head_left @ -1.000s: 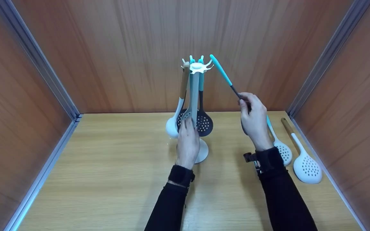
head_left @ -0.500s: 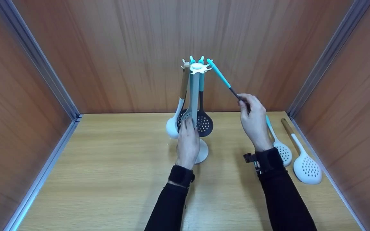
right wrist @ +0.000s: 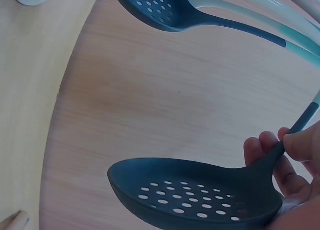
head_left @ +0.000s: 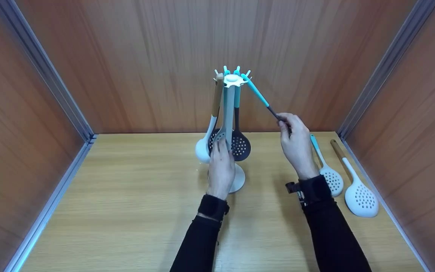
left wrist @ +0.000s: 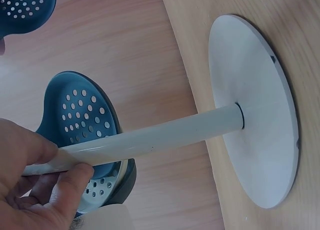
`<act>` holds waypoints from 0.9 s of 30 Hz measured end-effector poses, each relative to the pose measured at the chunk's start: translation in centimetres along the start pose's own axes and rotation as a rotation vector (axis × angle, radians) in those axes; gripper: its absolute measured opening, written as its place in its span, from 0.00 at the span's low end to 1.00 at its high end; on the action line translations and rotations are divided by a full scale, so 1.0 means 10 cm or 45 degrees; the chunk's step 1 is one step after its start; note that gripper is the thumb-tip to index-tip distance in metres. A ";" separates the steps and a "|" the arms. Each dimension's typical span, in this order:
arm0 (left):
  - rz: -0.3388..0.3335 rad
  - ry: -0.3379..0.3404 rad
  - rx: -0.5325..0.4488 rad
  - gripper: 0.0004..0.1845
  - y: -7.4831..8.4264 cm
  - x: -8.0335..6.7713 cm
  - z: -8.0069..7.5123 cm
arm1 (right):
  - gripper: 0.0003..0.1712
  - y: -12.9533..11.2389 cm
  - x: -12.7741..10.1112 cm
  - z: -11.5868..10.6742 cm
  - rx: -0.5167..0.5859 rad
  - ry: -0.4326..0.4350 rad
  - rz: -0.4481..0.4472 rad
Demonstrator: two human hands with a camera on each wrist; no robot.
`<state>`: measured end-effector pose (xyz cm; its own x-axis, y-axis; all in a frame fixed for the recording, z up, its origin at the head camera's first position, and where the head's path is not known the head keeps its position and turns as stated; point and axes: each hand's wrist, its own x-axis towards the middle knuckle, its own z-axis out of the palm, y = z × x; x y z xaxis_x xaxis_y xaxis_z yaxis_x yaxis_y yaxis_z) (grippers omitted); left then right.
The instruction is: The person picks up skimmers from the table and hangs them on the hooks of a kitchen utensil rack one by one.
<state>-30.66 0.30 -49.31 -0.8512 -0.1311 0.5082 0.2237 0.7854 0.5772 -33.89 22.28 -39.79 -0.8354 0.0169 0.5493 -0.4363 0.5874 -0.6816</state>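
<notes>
My right hand (head_left: 296,145) pinches the thin dark neck of a slotted spoon (right wrist: 200,197) — matte dark bowl, round holes, smooth teal handle slanting up toward 11 o'clock to the white prongs of the rack (head_left: 228,113). My left hand (head_left: 220,166) is curled round the rack's smooth pale pole, above its flat round base (left wrist: 260,120). Two white perforated skimmers (head_left: 353,185) lie on the wood-grain surface (head_left: 127,211) at 3 o'clock.
</notes>
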 end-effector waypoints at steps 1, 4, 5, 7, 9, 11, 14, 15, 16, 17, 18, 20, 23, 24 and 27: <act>-0.005 -0.003 0.001 0.27 0.00 0.00 0.00 | 0.15 0.00 0.00 0.01 -0.009 -0.002 -0.004; -0.015 -0.013 0.009 0.27 0.01 0.00 0.00 | 0.15 0.01 0.00 0.03 -0.011 -0.018 -0.012; -0.016 -0.015 0.012 0.27 0.01 0.01 0.00 | 0.15 0.01 0.00 0.03 -0.010 -0.025 -0.011; -0.014 -0.017 0.017 0.27 0.01 0.01 0.00 | 0.15 0.01 0.00 0.05 -0.001 -0.045 -0.008; -0.011 -0.018 0.020 0.27 0.01 0.01 -0.01 | 0.15 0.02 -0.01 0.07 0.007 -0.068 0.001; -0.012 -0.022 0.016 0.27 0.01 0.01 -0.01 | 0.16 0.02 -0.01 0.08 0.011 -0.091 0.004; -0.020 -0.035 0.004 0.27 0.01 0.01 -0.02 | 0.16 0.02 -0.02 0.11 0.015 -0.126 0.021; -0.023 -0.040 0.001 0.27 0.01 0.02 -0.03 | 0.16 0.02 -0.02 0.12 0.017 -0.136 0.026; -0.025 -0.044 -0.001 0.27 0.00 0.02 -0.03 | 0.16 0.02 -0.03 0.13 0.017 -0.144 0.033; -0.025 -0.048 -0.001 0.27 0.00 0.02 -0.03 | 0.16 0.01 -0.03 0.14 0.015 -0.152 0.041; -0.024 -0.049 -0.001 0.27 0.00 0.02 -0.03 | 0.16 0.01 -0.04 0.15 0.011 -0.160 0.050; -0.017 -0.047 0.006 0.27 -0.01 0.02 -0.03 | 0.16 0.01 -0.04 0.17 0.008 -0.167 0.059; 0.002 -0.029 0.015 0.27 -0.02 0.01 -0.03 | 0.15 -0.01 -0.05 0.19 0.000 -0.172 0.064; 0.009 -0.020 0.013 0.27 -0.03 0.01 -0.03 | 0.15 -0.01 -0.05 0.21 0.003 -0.170 0.056; 0.026 0.004 0.004 0.27 -0.04 0.00 -0.02 | 0.15 -0.01 -0.04 0.24 0.014 -0.168 0.037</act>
<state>-30.68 -0.15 -49.36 -0.8450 -0.1172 0.5218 0.2392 0.7898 0.5648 -34.26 20.26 -41.11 -0.8841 -0.0738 0.4615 -0.4148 0.5790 -0.7020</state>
